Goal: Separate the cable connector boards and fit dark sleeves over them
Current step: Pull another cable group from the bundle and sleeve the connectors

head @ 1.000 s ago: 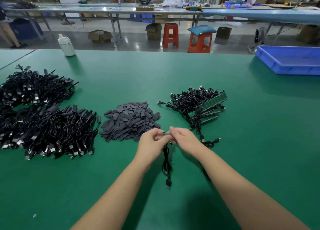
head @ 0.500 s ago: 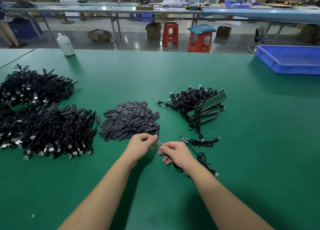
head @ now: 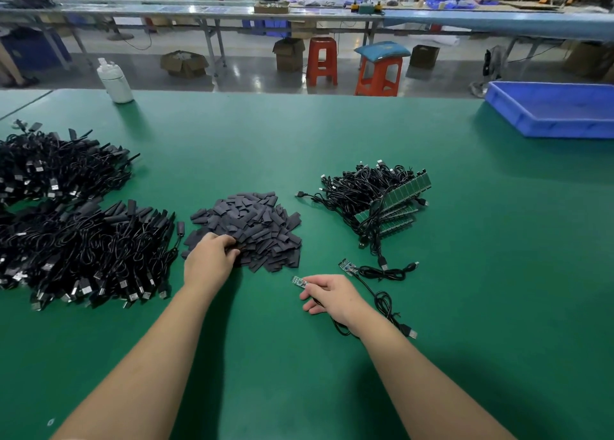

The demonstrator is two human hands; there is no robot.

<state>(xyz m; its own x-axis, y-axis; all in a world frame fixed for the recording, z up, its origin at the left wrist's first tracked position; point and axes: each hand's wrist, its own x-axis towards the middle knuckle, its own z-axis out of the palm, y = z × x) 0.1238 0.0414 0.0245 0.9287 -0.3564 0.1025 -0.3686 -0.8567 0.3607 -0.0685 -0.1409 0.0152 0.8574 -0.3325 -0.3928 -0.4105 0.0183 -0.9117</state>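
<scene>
My right hand (head: pixel 329 295) pinches a small connector board (head: pixel 300 281) at the end of a black cable (head: pixel 382 302) that trails to the right over the green table. A second separated board (head: pixel 348 267) with its own cable lies just beyond it. My left hand (head: pixel 209 257) reaches into the near left edge of the pile of dark sleeves (head: pixel 252 230), with its fingers curled among them. I cannot tell whether it holds a sleeve. A bundle of cables with joined green boards (head: pixel 388 204) lies to the right of the pile.
Two big heaps of black cables with sleeves fitted (head: pixel 83 250) fill the left of the table. A white bottle (head: pixel 114 81) stands at the far left edge and a blue tray (head: pixel 558 111) at the far right. Stools and benches stand beyond.
The two hands have parted. My left hand moved left and forward into the sleeve pile. My right hand stayed low with one board, and a second board now lies on the table.
</scene>
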